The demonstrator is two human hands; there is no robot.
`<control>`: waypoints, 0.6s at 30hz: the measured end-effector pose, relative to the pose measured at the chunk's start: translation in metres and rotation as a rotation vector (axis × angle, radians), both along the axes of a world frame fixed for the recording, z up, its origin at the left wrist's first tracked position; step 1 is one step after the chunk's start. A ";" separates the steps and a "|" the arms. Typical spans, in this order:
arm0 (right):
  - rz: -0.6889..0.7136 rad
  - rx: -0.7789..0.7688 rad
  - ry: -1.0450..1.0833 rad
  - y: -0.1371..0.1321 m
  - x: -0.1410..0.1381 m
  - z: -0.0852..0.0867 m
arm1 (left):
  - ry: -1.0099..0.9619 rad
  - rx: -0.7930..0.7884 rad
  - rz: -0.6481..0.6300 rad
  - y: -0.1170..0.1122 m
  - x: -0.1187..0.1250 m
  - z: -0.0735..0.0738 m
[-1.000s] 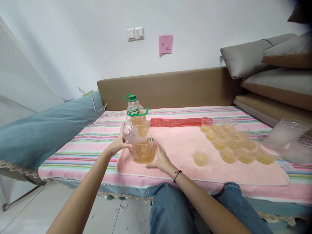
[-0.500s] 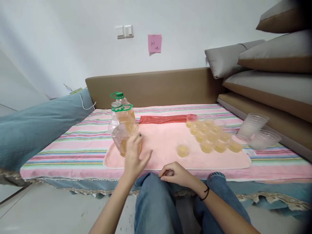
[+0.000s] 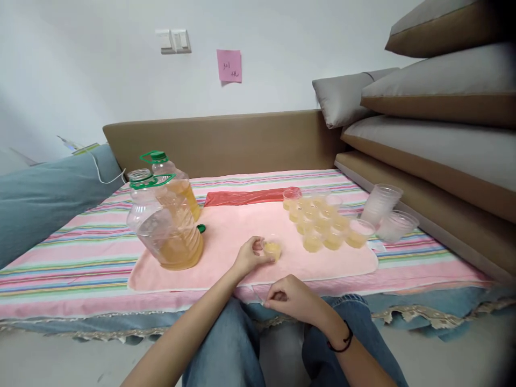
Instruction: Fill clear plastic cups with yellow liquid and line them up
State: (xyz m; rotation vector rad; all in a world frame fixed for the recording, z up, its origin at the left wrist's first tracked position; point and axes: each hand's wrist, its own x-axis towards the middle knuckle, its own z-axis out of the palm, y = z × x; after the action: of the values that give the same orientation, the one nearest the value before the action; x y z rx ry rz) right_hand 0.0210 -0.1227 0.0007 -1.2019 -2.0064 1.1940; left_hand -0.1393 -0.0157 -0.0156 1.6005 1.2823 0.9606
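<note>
My left hand (image 3: 250, 255) has its thumb and fingers closed on the side of a small clear plastic cup (image 3: 273, 250) with yellow liquid in it, at the middle of the pink mat (image 3: 234, 226). My right hand (image 3: 291, 297) is held in a pinch at the mat's front edge, above my knees. A thin whitish piece shows at its fingertips, too fine to name. Several similar filled cups (image 3: 322, 220) stand grouped to the right. To the left stands an uncapped clear jug (image 3: 165, 231) with a green handle and amber liquid in it.
Behind the open jug is a capped jug (image 3: 181, 185). A green cap (image 3: 201, 228) lies beside the front one. Stacked clear cups (image 3: 381, 204) tilt at the right, near piled cushions (image 3: 427, 140). A folded red plastic strip (image 3: 245, 198) lies along the mat's back edge.
My left hand has moved right from the jug to the single cup and closed on it. My right hand stays near the front edge. The view has turned right.
</note>
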 end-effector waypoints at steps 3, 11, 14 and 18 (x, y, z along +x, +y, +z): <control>-0.016 -0.018 0.022 -0.003 0.011 0.002 | -0.058 -0.017 -0.040 0.003 0.002 0.001; -0.123 0.008 0.011 -0.002 0.028 0.003 | -0.136 -0.046 -0.071 0.027 0.011 0.011; -0.196 0.037 0.037 0.003 0.029 0.001 | -0.147 -0.020 -0.020 0.049 0.020 0.017; -0.314 0.083 0.076 0.011 0.029 -0.001 | -0.131 0.037 0.095 0.089 0.035 0.026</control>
State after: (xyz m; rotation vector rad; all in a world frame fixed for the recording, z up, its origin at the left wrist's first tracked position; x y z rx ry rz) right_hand 0.0504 -0.1119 -0.0004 -1.3487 -1.7162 0.9759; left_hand -0.1041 0.0729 0.0104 1.4896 1.2654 1.1343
